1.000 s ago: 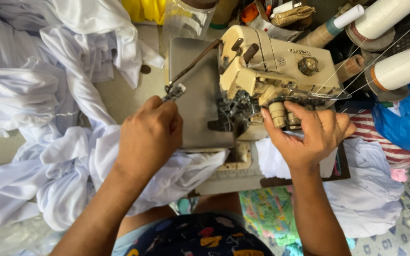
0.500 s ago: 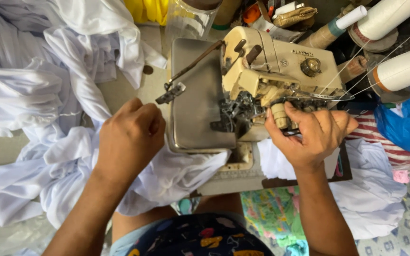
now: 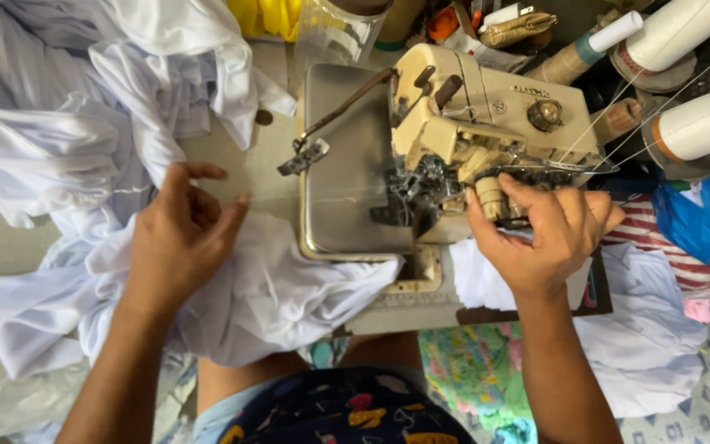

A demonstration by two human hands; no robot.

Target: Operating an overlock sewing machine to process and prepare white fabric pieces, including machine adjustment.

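Observation:
A cream overlock sewing machine [image 3: 486, 123] stands on the table, with a grey metal plate [image 3: 347, 173] on its left side. My right hand [image 3: 548, 234] rests against the machine's front, fingers curled around a small knob or part near the needle area. My left hand [image 3: 178, 238] hovers with fingers apart over white fabric [image 3: 265, 288] that lies crumpled at the plate's near left corner. It holds nothing. A thin lever with a presser foot [image 3: 306, 156] sticks out over the plate.
More white cloth [image 3: 59, 140] is heaped across the left of the table. Large white thread cones [image 3: 692, 123] stand at the right, threads running to the machine. A blue bag [image 3: 708, 214] and striped cloth [image 3: 684, 263] lie at right. Clutter sits behind the machine.
My left hand has drawn back leftward from the plate's edge onto the white fabric and spread its fingers. My right hand has stayed at the machine's front.

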